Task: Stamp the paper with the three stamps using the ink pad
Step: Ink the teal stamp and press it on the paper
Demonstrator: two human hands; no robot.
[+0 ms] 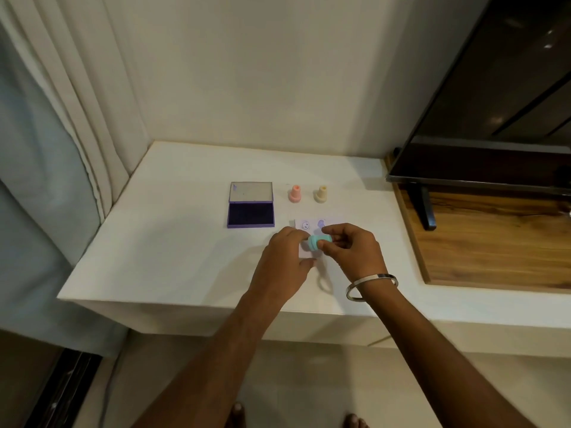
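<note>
The surface [185, 242] is plain white, without pattern. Toward its far edge, the ink pad [251, 214] has a purple case and a very dark blue-violet inking face; its raised lid [251, 192] is pale grey inside with a purple rim. Beside it stand a pink stamp [295, 193] and a pale yellow stamp [321, 193]. The paper [309, 225] is white and carries two violet prints: an outlined smiling face [305, 224] and a solid violet blot [321, 223]. A teal stamp [318, 241] shows between the fingers. The bangle [372, 287] on the right wrist is silver. At the right edge lies brown wood-grain board [494, 242], under a glossy black screen [494, 103].
</note>
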